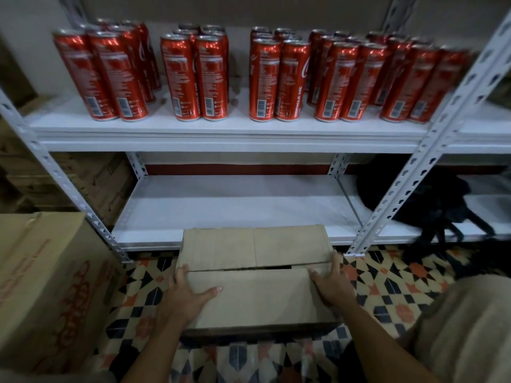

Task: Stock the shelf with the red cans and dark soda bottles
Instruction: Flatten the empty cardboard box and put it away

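Fingers (pixel 182 272) spread flat on closed cardboard box (pixel 257 275) edges, gripping nothing, lower shelf (pixel 221 205) bare behind

Closed box (pixel 257 275) hides contents; rear cans (pixel 213 30) blocked; far-right cans (pixel 442 78) blurred.

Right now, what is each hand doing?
Left hand: open, fingers spread flat on the cardboard box lid.
Right hand: open, resting on the box's right edge, holding nothing.
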